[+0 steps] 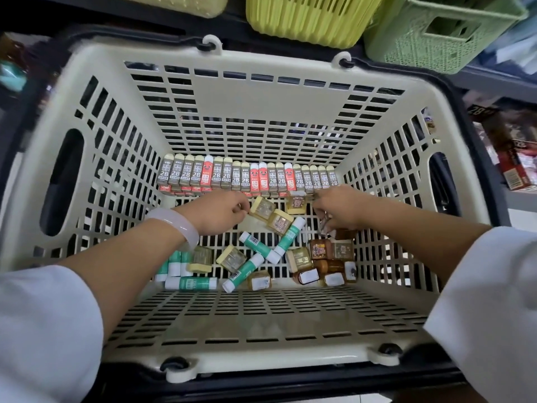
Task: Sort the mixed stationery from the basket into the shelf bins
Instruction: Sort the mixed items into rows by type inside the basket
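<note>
So the big cream slotted basket (186, 91) fills pretty much the whole frame, sitting in a dark frame or cart, with shelving behind it. Along the top edge there are three bins: a pale yellow one (174, 4) upper left, a yellow-green ribbed one (313, 18) in the middle, and a light green lattice one (441, 33) upper right. Far right of the frame you can see a shelf with boxed goods (511, 152), kinda blurry. Both arms come up from the bottom corners in white sleeves. Inside the basket, against the far wall, there's a row of small grey 2B boxes and red boxes (247, 177); I count about 21 across the top, 4 of them red, with more underneath. On the basket floor: roughly 8 green-and-white glue sticks (257, 246), and a scatter of little clear boxes with yellow or brown bits (331, 261), around 15, hard to count exactly. The left hand (218, 212), with a pale bangle (177, 225) on the wrist, has its fingers curled, pinching one clear yellow-lidded box (261, 209) at frame centre. The right hand (338, 209) has fingers curled down around something small, can't tell what.
</note>
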Tool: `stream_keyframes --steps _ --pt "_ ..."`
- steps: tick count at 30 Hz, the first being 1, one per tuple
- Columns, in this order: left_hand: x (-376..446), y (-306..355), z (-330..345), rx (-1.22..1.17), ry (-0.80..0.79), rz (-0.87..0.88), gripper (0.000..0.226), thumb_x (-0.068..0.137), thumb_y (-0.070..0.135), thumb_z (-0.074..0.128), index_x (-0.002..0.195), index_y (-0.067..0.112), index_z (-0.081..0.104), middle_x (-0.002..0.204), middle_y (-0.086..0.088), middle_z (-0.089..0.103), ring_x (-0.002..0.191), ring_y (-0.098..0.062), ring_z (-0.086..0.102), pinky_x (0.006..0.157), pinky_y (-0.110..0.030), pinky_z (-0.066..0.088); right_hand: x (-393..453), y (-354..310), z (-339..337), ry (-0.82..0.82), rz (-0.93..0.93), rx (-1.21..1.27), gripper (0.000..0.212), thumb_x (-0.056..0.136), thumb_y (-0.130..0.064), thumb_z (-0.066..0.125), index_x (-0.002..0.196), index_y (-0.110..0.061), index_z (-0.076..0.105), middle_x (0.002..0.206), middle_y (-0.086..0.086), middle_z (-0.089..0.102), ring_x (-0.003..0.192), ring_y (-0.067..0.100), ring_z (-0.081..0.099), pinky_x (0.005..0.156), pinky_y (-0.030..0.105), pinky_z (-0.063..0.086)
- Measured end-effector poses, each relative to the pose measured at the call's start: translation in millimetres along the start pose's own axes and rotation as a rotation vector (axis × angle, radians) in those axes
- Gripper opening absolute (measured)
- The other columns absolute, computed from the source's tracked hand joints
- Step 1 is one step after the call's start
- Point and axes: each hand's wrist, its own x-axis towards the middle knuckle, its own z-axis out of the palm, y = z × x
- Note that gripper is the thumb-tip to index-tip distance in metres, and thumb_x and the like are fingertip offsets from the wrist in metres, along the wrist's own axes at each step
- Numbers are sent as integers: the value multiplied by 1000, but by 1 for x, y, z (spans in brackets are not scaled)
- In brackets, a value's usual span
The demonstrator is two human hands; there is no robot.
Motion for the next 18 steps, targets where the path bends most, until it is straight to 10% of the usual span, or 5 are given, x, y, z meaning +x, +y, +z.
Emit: stream_keyframes --steps 6,10,14,18 --pt "2 16 -6 -324 121 81 38 93 36 49 129 25 47 103 15 52 93 -6 52 69 -18 39 -8 -2 -51 191 27 852 2 85 -20 63 84 -18 63 68 -12 56 55 -8 52 49 4 37" --pt "1 25 -11 -420 274 128 10 93 24 52 95 19 60 93 -3 67 81 -20 63 70 -30 50 7 -27 -68 279 1 1250 10 84 -22 64 86 -12 65 72 -7 63 62 2 56 59 14 49" --pt "0 20 -19 -593 320 26 18 96 16 45 93 4 58 91 -5 69 66 -9 62 55 -13 48 25 -49 -69 270 -45 1700 4 88 -8 58 86 -9 62 77 2 62 69 10 57 72 19 52" --pt "-1 6 -17 -480 253 -117 20 97 24 44 97 9 57 91 -3 66 74 -16 63 68 -29 51 47 -68 -63 278 84 1531 10 90 -11 56 82 -6 59 81 9 61 74 20 57 74 30 54"
